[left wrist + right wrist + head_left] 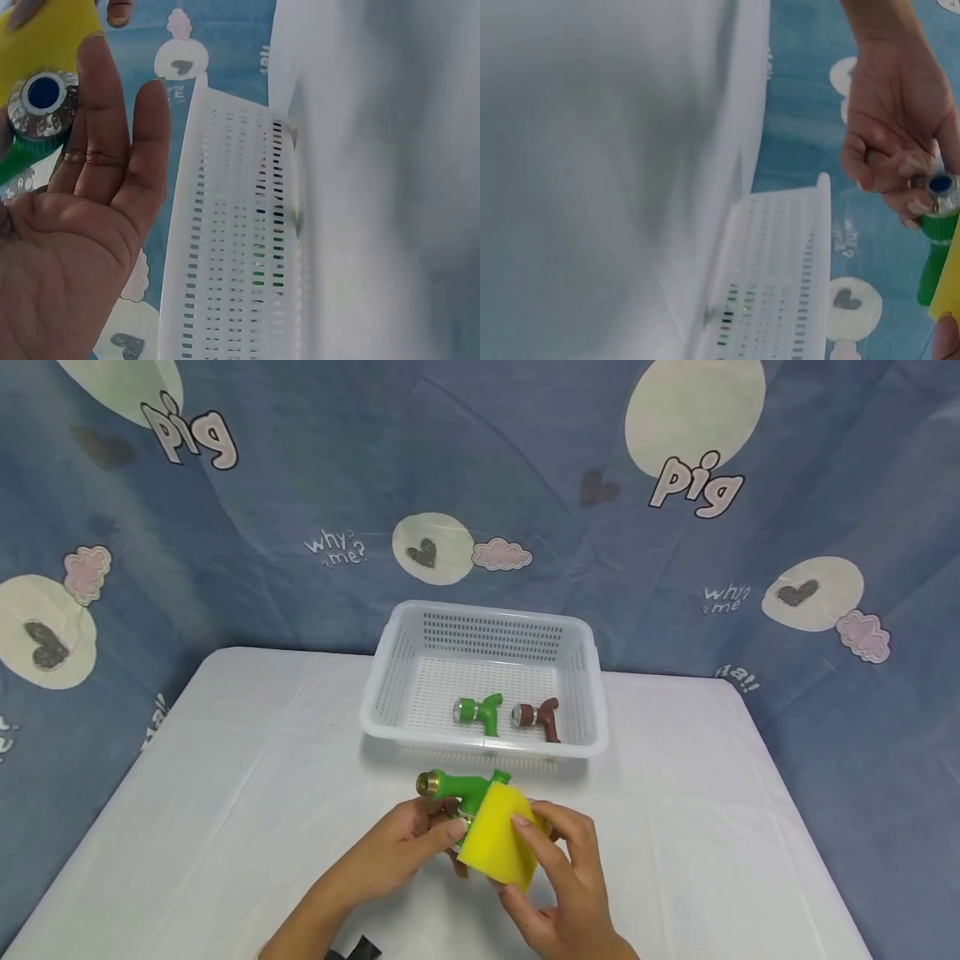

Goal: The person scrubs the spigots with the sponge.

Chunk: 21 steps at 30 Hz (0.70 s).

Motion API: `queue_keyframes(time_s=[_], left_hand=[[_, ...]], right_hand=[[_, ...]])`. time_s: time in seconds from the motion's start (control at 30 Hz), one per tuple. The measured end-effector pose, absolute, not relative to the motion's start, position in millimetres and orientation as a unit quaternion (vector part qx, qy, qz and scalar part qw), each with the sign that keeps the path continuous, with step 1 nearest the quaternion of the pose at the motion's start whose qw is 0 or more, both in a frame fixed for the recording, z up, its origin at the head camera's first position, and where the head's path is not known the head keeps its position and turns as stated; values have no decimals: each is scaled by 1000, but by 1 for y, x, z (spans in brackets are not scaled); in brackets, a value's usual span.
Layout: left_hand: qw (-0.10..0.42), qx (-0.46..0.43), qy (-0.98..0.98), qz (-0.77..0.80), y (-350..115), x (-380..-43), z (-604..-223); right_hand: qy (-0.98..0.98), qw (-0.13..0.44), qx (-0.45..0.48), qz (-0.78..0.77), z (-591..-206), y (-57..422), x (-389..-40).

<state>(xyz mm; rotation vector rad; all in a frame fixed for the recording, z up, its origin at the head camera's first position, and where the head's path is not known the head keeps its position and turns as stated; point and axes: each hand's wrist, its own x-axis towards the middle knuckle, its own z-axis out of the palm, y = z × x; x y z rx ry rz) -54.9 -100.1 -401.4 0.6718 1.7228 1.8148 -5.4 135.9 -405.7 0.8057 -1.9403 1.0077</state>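
Just in front of the basket, my left hand (401,852) grips a green tap (467,788) with a brass threaded end facing left. A bent yellow sponge cloth (497,837) is in my right hand (570,877), pinched between thumb and fingers, and it covers the tap's right side. In the left wrist view the tap's silver ring (43,103) with a dark round opening shows beside the fingers. The right wrist view shows the green tap body (934,270) partly behind the yellow cloth.
A white perforated basket (483,743) stands at the back of the white-covered table (247,777). Inside lie a smaller green tap (487,712) and a brown tap (546,718). A black object (364,948) shows at the bottom edge. Behind hangs a blue printed curtain (300,468).
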Motion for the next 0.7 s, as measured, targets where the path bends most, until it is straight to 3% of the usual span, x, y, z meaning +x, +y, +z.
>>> queue_keyframes(time_s=[0.27,0.7], left_hand=[[286,273,617,680,-101,-53,-404],[281,240,624,689,-102,-53,-405]], right_hand=[[-773,399,313,381,-412,132,-8],[-816,385,235,362,-423,159,-17]])
